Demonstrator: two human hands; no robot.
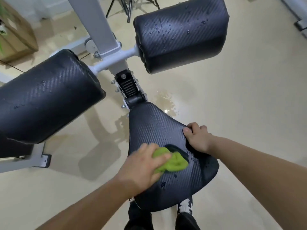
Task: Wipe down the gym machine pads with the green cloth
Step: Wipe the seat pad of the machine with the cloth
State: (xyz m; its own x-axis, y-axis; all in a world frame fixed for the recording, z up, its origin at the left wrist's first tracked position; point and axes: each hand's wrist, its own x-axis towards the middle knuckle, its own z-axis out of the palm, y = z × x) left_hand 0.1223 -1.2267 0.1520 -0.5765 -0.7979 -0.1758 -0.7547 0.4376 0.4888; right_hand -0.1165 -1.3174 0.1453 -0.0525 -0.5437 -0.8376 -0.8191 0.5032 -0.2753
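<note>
A black textured seat pad (154, 128) sits low in the middle, with water drops on its near half. My left hand (142, 166) presses a bunched green cloth (172, 161) onto the seat's centre. Gripping the seat's right edge is my right hand (197, 136), thumb on top. Two black roller pads stand higher: the left roller pad (44, 97) and the right roller pad (181, 32), both speckled with droplets. They hang from a white metal frame (106, 35).
The beige floor is glossy, with a water puddle (166, 102) beside the seat's far end. A cardboard box (16, 37) stands at the far left. Tripod legs (127, 7) show at the top. My shoes (186, 206) are under the seat's near edge.
</note>
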